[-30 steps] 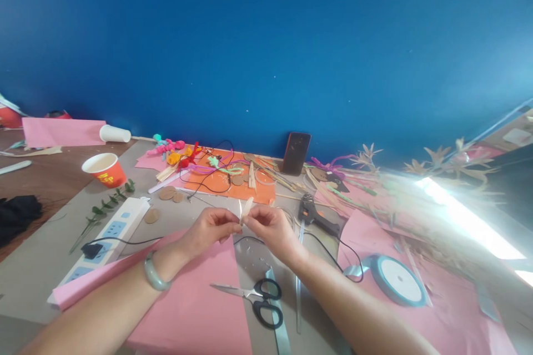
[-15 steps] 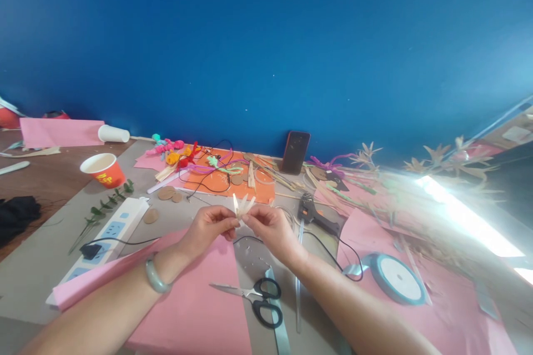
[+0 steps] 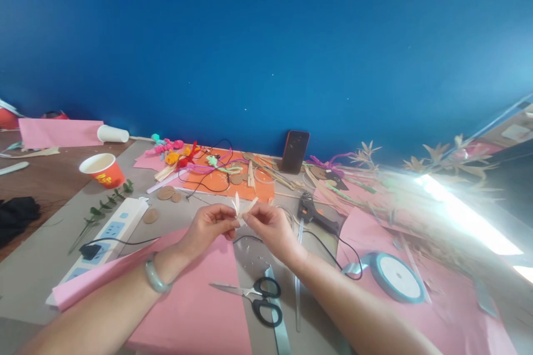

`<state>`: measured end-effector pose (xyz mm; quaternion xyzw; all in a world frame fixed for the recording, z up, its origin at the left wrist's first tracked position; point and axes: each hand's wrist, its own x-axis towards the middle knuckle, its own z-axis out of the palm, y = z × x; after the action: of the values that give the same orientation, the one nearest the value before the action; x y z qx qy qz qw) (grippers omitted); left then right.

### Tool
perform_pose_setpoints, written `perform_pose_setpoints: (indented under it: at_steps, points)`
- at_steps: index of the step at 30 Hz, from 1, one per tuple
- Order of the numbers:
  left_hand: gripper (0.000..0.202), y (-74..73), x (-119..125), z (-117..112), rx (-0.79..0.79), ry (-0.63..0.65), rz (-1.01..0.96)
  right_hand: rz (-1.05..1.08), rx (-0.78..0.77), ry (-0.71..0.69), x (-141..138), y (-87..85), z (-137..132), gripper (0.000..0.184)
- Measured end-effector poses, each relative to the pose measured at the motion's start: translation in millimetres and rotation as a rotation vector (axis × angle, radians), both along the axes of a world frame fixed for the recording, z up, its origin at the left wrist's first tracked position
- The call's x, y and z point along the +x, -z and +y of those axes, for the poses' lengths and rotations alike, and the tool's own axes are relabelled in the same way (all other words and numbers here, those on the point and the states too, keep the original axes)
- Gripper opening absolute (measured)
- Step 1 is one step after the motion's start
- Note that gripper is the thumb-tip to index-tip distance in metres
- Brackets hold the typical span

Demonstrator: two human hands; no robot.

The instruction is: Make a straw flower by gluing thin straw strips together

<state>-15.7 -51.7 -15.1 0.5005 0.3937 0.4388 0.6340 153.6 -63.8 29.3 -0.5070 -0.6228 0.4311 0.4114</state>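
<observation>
Between the fingertips of both hands is a small cream-coloured piece with several pointed, petal-like strips (image 3: 237,204) standing up. My left hand (image 3: 214,223) pinches it from the left, a pale green bangle (image 3: 156,274) on that wrist. From the right, my right hand (image 3: 268,227) pinches a strip of the same piece. The fingers hide its lower part, and its exact material is hard to make out. Below the hands lie black-handled scissors (image 3: 254,292), partly over a light blue ribbon strip (image 3: 280,334). Pink paper (image 3: 195,302) spreads under my left forearm.
A black glue gun (image 3: 318,215) with its cord lies to the right, near a ribbon roll (image 3: 397,277). At left are a power strip (image 3: 120,221), a leafy sprig (image 3: 100,212) and a red paper cup (image 3: 104,172). A phone (image 3: 295,152) leans on the blue wall (image 3: 266,55).
The strips of the cream piece have shifted: one stands more upright at left, another leans further right by my right fingers. Both hands stay almost in place.
</observation>
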Motion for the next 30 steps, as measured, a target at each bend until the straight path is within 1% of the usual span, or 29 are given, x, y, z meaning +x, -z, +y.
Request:
perform_pose_setpoints:
  at_steps: [6, 11, 23, 30]
  points:
    - [0.029, -0.4, -0.7, -1.3, 0.010, 0.075, -0.012, -0.042, 0.028, -0.033, 0.6, -1.2, -0.6, 0.023]
    - [0.025, -1.0, -0.9, -1.5, -0.005, 0.091, -0.010, -0.049, 0.033, -0.075, 1.1, -1.4, -1.6, 0.024]
    - [0.021, -3.9, -1.5, -2.7, 0.027, 0.082, 0.037, -0.118, 0.070, -0.089, 4.0, -2.7, -1.5, 0.021]
    - [0.019, -4.5, -1.1, -4.4, 0.061, 0.031, 0.059, -0.122, 0.068, -0.062, 2.5, -4.0, -1.5, 0.020]
